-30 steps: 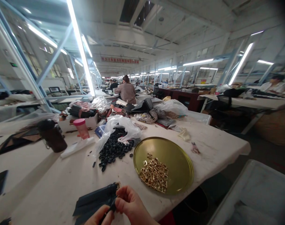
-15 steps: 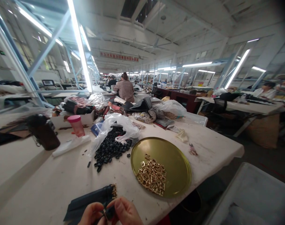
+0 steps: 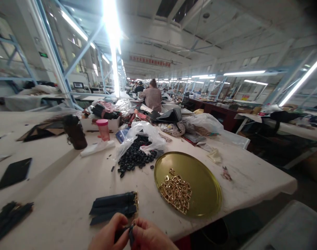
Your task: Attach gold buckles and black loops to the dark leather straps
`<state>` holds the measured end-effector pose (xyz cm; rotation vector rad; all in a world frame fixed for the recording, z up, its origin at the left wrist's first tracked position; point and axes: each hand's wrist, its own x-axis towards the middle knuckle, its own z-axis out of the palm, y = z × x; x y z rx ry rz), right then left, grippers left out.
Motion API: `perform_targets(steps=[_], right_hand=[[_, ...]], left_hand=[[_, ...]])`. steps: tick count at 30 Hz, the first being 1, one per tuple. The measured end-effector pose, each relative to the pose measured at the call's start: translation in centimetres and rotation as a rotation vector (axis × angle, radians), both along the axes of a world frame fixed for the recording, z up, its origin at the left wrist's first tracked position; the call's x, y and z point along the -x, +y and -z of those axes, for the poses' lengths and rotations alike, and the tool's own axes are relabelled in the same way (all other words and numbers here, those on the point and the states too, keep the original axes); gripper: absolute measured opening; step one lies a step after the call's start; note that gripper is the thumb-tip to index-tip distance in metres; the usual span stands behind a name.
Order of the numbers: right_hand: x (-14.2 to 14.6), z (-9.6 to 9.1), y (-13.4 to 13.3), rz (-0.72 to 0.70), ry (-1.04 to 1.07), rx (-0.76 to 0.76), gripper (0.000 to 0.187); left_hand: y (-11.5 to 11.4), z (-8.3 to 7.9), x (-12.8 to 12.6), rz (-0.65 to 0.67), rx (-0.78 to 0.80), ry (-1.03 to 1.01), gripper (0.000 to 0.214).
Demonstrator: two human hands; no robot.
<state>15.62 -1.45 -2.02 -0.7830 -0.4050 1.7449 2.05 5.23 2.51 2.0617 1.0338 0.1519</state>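
Note:
At the bottom edge my left hand and my right hand meet, fingers pinched on a small dark strap. Just beyond them lies a stack of dark straps with gold buckles on the white table. To the right sits a round gold tray holding several gold buckles. Behind it a clear plastic bag spills a heap of black rings.
A dark brown bottle and a pink cup stand at the back left. A flat black piece and dark strips lie at left. Bags and clutter fill the far end, where a person sits. The table's edge falls off at right.
The view has swung left and the stack of straps now lies apart from my hands. My hands have dropped lower, still pinched together on a small dark piece.

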Motion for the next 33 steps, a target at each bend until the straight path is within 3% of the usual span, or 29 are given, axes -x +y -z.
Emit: perform_targets(steps=[4,9,12,16,21,25,30,33], right_hand=[[0.5,-0.5,-1.6,0.064,-0.036,-0.064,0.033],[0.8,-2.3,-2.5,0.185,-0.217,-0.117,0.027],[0.9,-2.6,-2.4,0.249,-0.436,-0.106,0.03],[1.0,-1.6,-2.2,0.355,-0.756,-0.072,0.028],[0.5,-1.0,-2.4,0.186,-0.79,-0.113,0.031],[0.3,-1.6,-2.3,0.052,-0.638,-0.06,0.03],[0.5,-1.5,-1.9,-0.014,-0.372,0.066,0.033],[0.4,-1.0,-2.1,0.033,-0.669,-0.021,0.025]], left_hand=[[-1.1,-0.3,0.0,0.026,0.014,-0.014,0.023],[-2.0,-1.2,0.0,-0.062,0.22,-0.202,0.031],[-2.5,-2.2,0.2,-0.159,0.364,-0.283,0.033],[-3.1,-2.7,0.8,-0.212,0.554,-0.328,0.035],[-3.1,-1.6,1.4,-0.272,0.67,-0.37,0.031],[-3.0,-1.4,1.4,-0.303,0.698,-0.369,0.027],[-2.6,-1.3,1.3,-0.305,0.672,-0.379,0.029],[-2.3,-0.9,1.5,-0.279,0.716,-0.377,0.033]])
